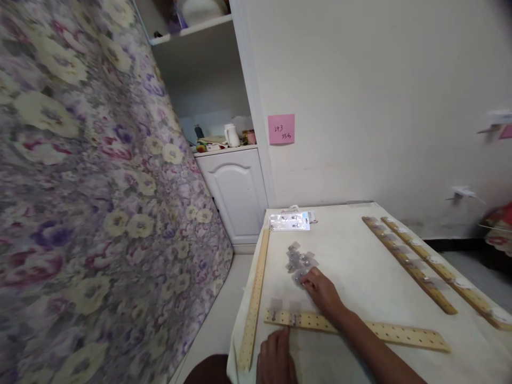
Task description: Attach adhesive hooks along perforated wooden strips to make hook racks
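Observation:
My right hand (323, 292) reaches across a perforated wooden strip (384, 330) to a small pile of clear plastic pieces (299, 261) on the white table (352, 250); its fingertips touch the pile, fingers curled, and any held piece is hidden. My left hand (276, 357) rests at the near edge of that strip, a finger pressing by its left end, where two clear pieces (285, 306) sit on the strip.
A long wooden strip (253, 304) lies along the table's left edge. Two more strips (420, 266) with clear pieces lie diagonally at the right. A shiny packet (289, 221) lies at the far edge. A floral mattress (80, 202) leans at the left; a white cabinet (236, 192) stands behind.

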`<act>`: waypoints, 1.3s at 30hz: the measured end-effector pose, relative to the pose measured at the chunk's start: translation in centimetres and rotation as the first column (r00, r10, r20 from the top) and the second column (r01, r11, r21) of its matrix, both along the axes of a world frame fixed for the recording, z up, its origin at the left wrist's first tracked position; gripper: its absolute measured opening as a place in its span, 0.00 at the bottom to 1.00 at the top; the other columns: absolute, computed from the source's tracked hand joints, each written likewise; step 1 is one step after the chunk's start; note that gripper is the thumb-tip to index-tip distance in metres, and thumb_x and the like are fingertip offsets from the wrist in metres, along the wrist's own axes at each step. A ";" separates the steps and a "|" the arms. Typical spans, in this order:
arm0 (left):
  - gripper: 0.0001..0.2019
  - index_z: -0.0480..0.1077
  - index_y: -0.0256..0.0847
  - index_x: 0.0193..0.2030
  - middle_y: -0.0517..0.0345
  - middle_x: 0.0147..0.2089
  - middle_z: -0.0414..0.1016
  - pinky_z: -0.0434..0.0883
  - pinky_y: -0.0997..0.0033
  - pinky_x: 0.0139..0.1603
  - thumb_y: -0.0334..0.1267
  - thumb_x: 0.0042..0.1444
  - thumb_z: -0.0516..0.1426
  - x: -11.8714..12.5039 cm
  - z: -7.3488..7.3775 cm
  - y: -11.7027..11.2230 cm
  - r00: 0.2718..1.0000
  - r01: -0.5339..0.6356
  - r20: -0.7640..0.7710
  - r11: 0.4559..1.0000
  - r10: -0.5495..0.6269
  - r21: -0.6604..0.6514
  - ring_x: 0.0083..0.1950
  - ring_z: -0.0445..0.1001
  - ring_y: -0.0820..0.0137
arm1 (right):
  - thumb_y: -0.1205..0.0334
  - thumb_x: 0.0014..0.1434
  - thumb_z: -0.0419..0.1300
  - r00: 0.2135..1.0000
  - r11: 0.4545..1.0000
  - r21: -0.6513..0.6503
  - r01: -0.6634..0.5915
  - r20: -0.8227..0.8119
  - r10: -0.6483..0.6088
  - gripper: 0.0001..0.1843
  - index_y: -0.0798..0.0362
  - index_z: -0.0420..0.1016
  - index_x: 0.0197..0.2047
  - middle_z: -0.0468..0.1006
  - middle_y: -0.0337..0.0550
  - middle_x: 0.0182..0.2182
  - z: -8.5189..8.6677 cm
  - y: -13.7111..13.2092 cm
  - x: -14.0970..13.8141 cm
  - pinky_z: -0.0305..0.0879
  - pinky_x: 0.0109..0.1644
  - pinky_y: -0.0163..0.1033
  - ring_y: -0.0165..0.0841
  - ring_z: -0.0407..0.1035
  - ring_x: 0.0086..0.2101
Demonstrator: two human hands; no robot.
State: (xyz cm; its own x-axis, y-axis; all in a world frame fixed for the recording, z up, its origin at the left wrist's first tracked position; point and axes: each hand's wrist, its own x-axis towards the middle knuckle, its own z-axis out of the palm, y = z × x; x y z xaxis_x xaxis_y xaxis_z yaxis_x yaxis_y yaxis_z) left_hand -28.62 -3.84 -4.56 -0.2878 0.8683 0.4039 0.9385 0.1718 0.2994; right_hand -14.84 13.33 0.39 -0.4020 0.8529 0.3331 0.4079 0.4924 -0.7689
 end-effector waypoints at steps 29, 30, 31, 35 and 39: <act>0.12 0.70 0.41 0.45 0.52 0.41 0.73 0.71 0.65 0.45 0.40 0.60 0.49 5.9 5.2 -0.9 0.800 0.185 0.509 0.938 -0.317 0.293 0.44 0.72 0.65 | 0.49 0.53 0.59 0.712 0.900 -0.423 -0.106 -0.664 -0.228 0.15 0.53 0.70 0.30 0.62 0.32 0.17 -0.5 -1.6 6.3 0.50 0.24 0.34 0.27 0.53 0.19; 0.13 0.70 0.41 0.45 0.52 0.41 0.74 0.71 0.66 0.44 0.41 0.59 0.50 6.8 5.7 -0.5 0.763 0.209 0.562 0.945 -0.319 0.253 0.43 0.72 0.66 | 0.49 0.53 0.59 0.731 0.904 -0.417 -0.095 -0.646 -0.221 0.15 0.53 0.70 0.30 0.61 0.32 0.16 -0.4 -1.9 6.4 0.50 0.24 0.34 0.27 0.53 0.19; 0.14 0.69 0.41 0.47 0.52 0.41 0.74 0.71 0.67 0.42 0.43 0.59 0.50 7.6 6.3 -0.1 0.729 0.197 0.618 0.954 -0.295 0.224 0.40 0.72 0.67 | 0.49 0.54 0.58 0.754 0.910 -0.406 -0.087 -0.624 -0.207 0.15 0.54 0.70 0.30 0.62 0.33 0.17 -0.3 -2.2 6.5 0.50 0.23 0.34 0.27 0.53 0.19; 0.20 0.66 0.39 0.51 0.55 0.39 0.74 0.69 0.71 0.35 0.48 0.57 0.53 9.4 7.3 1.9 0.515 0.168 0.831 0.975 -0.210 0.142 0.32 0.71 0.71 | 0.50 0.54 0.59 0.851 0.956 -0.269 -0.115 -0.524 -0.045 0.14 0.53 0.71 0.27 0.74 0.44 0.30 0.5 -3.8 6.8 0.61 0.31 0.36 0.34 0.66 0.31; 0.20 0.66 0.39 0.48 0.63 0.27 0.71 0.65 0.74 0.30 0.51 0.54 0.56 9.7 7.0 3.2 0.276 0.098 0.941 0.979 -0.198 0.177 0.27 0.70 0.72 | 0.56 0.54 0.59 0.907 0.971 -0.169 -0.168 -0.412 0.085 0.09 0.52 0.74 0.28 0.75 0.48 0.39 0.9 -5.1 7.1 0.64 0.36 0.35 0.38 0.69 0.42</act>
State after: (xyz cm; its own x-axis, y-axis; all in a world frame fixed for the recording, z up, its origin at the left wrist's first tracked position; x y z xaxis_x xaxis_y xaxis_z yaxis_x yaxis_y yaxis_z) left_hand -18.88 -0.69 2.40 -0.3802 0.9249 0.0003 -0.0106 -0.0046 0.9999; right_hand -7.72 8.28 1.32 -0.3793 0.8683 0.3195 -0.0090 0.3419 -0.9397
